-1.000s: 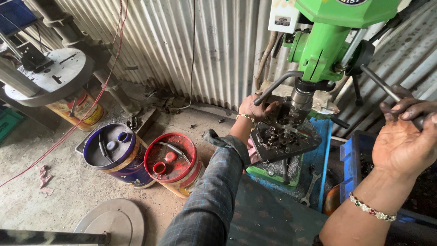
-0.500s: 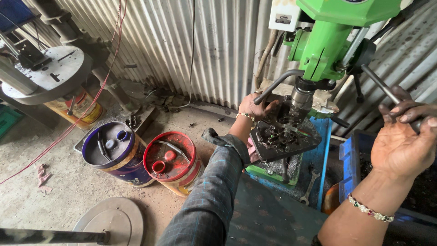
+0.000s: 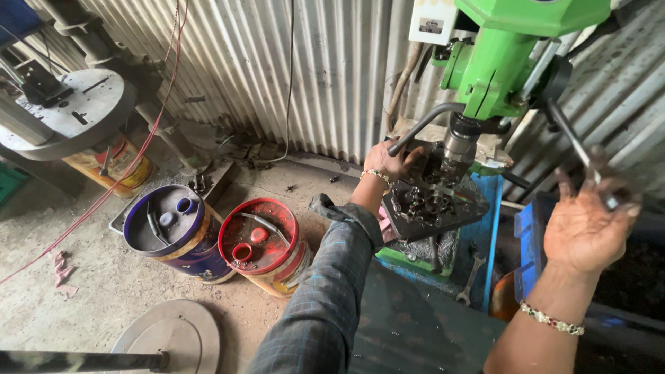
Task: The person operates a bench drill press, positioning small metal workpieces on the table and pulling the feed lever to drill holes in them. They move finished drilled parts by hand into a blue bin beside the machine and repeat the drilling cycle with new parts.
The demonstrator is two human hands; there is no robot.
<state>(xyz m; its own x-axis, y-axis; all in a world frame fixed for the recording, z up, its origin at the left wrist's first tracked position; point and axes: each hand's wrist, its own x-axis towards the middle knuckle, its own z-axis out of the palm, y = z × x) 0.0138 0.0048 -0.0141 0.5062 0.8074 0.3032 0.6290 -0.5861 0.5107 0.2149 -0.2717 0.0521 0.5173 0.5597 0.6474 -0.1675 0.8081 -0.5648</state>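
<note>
Feed handle (image 3: pixel 578 149) — right-hand fingers (image 3: pixel 564 187) loosely open.

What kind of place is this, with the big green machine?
Probably a small metal workshop. A green drill press stands by a corrugated metal wall, the left hand steadies a dark metal part under it, and oily drums sit on the dusty floor.

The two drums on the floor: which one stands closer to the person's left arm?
The red-lidded drum, right beside the checked sleeve. The purple-lidded drum stands on its far side, farther from the arm.
</note>
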